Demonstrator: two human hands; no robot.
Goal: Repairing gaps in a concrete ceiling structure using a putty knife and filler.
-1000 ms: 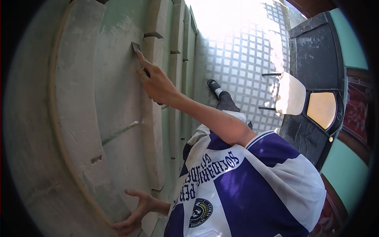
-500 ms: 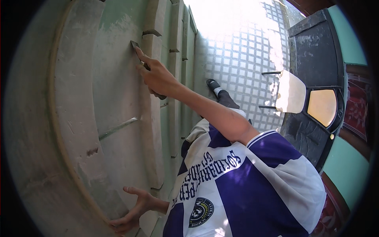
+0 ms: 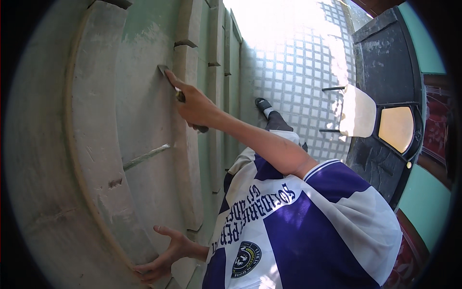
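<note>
Along the left, the tan, rounded edging point(image 3: 68, 115) of the pale grey-green panelled surface point(image 3: 144, 101) appears to meet, at its near end, the fingers of the bare left hand point(image 3: 166, 253), spread apart, probably bracing the body. Farther off, the flat metal scraper with a dark handle point(image 3: 163, 71) lies blade-to-panel; the bare right hand point(image 3: 195, 106) clamps its fingers round it, index finger stretched bladeward, likely steadying its angle.

White chair point(image 3: 358, 111), tiled floor point(image 3: 303, 91)
</note>
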